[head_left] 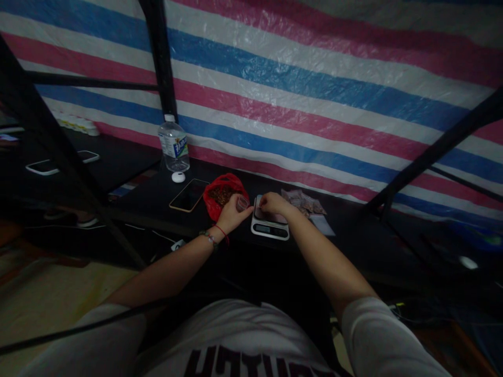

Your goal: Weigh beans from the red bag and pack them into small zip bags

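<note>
My left hand [231, 212] is curled round a small clear cup [242, 202], held just right of a red plastic bag [222, 193] with brownish pieces inside. My right hand [273, 202] rests with fingers closed on the platform of a small white digital scale [269, 222] on the dark table [353, 235]; what it pinches, if anything, I cannot make out. Thin bracelets circle my left wrist.
A phone [189, 195] lies left of the red bag, with a white round cap [178, 177] and a water bottle [174, 143] behind it. Small filled packets [304, 201] lie right of the scale. Black frame bars cross left and right. A striped tarp hangs behind.
</note>
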Action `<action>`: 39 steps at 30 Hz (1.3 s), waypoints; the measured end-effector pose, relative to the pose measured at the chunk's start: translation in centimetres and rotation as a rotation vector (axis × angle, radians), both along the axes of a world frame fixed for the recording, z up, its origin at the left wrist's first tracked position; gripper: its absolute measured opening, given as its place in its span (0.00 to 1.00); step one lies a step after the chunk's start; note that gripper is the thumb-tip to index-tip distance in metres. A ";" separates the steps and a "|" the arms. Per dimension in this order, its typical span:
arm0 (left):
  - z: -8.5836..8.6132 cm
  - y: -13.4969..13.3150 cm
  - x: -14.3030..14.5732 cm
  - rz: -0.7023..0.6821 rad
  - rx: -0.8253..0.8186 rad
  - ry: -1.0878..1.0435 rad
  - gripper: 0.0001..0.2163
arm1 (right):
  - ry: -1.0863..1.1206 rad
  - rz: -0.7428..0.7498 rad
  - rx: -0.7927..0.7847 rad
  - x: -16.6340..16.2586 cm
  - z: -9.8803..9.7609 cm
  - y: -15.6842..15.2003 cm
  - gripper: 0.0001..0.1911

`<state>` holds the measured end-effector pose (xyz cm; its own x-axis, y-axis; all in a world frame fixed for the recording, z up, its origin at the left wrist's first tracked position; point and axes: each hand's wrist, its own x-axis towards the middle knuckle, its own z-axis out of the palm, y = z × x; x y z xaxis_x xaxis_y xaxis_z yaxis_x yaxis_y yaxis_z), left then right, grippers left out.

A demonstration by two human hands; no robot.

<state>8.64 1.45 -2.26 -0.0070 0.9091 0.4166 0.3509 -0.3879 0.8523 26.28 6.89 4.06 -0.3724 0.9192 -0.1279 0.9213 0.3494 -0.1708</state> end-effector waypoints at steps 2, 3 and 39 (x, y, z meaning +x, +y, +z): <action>0.0 0.0 0.0 0.000 0.014 0.005 0.19 | 0.010 -0.020 0.023 0.5 0.0 0.1 0.11; 0.1 0.0 0.0 0.000 0.021 0.005 0.19 | 0.026 -0.032 0.033 0.8 0.1 0.1 0.11; 3.8 -5.2 1.8 -0.731 -0.355 -0.210 0.16 | 0.987 -0.009 0.366 3.7 2.5 -12.7 0.12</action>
<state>10.40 -3.77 1.52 0.5899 0.7914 0.1603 -0.0640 -0.1521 0.9863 30.02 -5.83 6.60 -0.1531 0.8436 0.5147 0.4338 0.5254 -0.7320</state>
